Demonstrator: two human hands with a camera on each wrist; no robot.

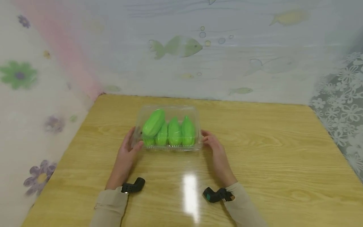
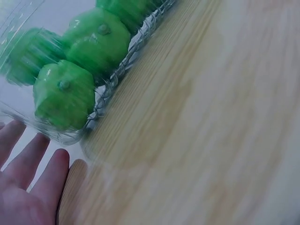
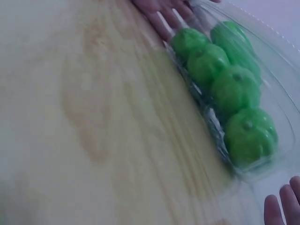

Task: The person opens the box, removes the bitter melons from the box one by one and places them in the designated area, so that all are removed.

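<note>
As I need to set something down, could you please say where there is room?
The table is bare between the right hand and the white flower pattern, and in a smaller patch between the forearms, before the clear container. Crowded: the container's ends, by the right hand and left hand.

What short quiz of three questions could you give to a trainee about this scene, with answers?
1. How many green fruit-like pieces are in the clear container?
2. In the head view, the left hand is: A) at the container's left side; B) at its right side; C) inside it.
3. True or false: both hands are at the same side of the container.
Key: 1. Five. 2. A. 3. False; the right hand is at the opposite side.
</note>
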